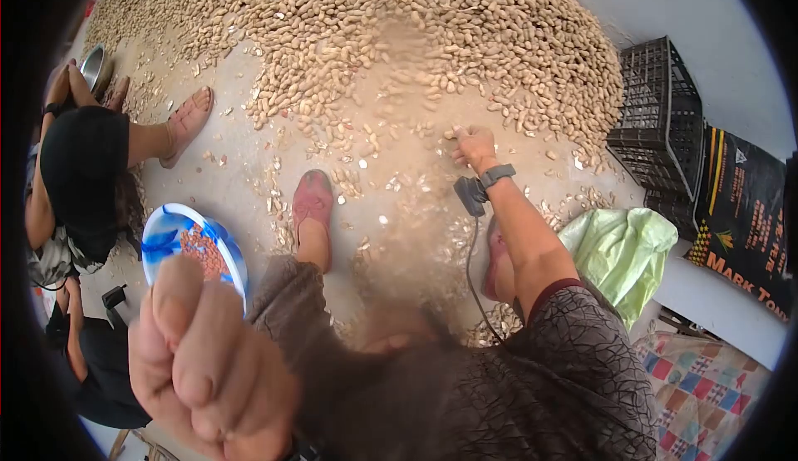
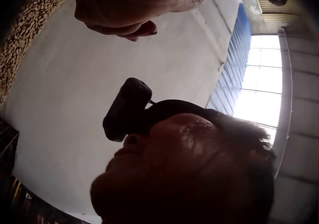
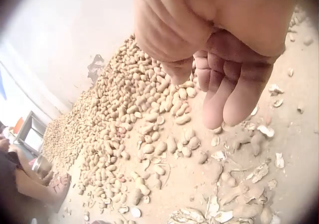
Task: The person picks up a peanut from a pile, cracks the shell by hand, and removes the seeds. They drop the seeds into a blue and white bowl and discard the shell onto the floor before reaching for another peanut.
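Close to the head camera, the left hand (image 1: 212, 353) is raised in a fist, its fingers curled and thumb folded against them; no object shows in it. The left wrist view has this hand (image 2: 134, 7) at the top, near the person's head. Low over the floor, the right hand (image 1: 475, 147) is at the near edge of a large heap of unshelled peanuts (image 1: 499, 37). In the right wrist view the fingers of the right hand (image 3: 214, 49) hang loosely bent, fingertips just above scattered peanuts (image 3: 187, 147) and broken shells (image 3: 259, 171). Nothing is visible in its palm.
A blue and white basin (image 1: 154, 241) with reddish kernels (image 1: 202, 249) stands at the left, beside another seated person's leg (image 1: 150, 141). Black crates (image 1: 644, 95), a green sack (image 1: 628, 253) and a black printed bag (image 1: 740, 203) lie right. A metal bowl (image 1: 93, 66) is far left.
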Available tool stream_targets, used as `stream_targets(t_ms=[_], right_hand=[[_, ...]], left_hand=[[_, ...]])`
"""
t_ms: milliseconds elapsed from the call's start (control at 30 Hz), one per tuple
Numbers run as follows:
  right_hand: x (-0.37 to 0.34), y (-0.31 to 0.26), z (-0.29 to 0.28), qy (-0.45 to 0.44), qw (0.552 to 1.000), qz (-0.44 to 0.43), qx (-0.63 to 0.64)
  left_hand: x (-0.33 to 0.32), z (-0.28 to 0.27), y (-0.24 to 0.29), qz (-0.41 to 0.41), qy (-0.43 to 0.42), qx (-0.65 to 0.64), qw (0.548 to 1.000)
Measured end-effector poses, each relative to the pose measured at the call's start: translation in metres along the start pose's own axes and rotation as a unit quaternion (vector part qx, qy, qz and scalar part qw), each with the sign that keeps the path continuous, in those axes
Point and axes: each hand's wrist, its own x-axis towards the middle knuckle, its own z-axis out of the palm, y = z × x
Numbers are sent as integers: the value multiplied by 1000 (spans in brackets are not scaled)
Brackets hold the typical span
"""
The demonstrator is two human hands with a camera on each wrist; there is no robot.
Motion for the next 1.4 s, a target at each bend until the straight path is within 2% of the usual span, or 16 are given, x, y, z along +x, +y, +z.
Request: stream_targets(t_ms=[100,200,333,533,567,600,633,700,733,900,933,967,1100,1167,1300,1400], right_hand=[[30,31,23,35,971,-152,-180],[27,30,34,102,942,-212,-240],[10,2,40,165,918,-162,-322],[63,101,47,58,987,-148,-7],[38,85,32,-36,968,-27,249],[14,71,19,-125,861,96,484],[-2,66,9,-122,862,96,483],[-23,63,-8,-124,733,116,659],[-25,60,-9,-29,749,155,644],[20,98,-27,-70,838,153,520],[34,106,-24,-13,950,61,307],[41,109,-23,45,996,-36,73],[32,42,-18,87,995,6,41],[27,31,-16,143,948,-96,-267],[41,47,-5,220,937,-135,-237],[70,92,-16,91,984,-127,-85]], left_hand=[[9,6,-3,31,64,12,997],[19,-1,5,-78,12,116,990],[4,-24,18,-70,12,150,986],[24,2,-5,-81,15,116,990],[25,2,-6,-84,13,109,990],[25,1,-7,-88,12,102,991],[22,0,-8,-90,11,101,991],[15,-3,-11,-32,6,113,993],[16,-2,-11,-33,5,112,993],[24,1,-11,-81,28,100,991],[25,1,-11,-81,27,100,991],[25,1,-11,-78,32,110,990],[31,2,-12,-80,36,127,988],[30,2,-11,-84,37,129,987],[29,2,-11,-85,34,133,987],[26,3,-11,-88,30,136,986]])
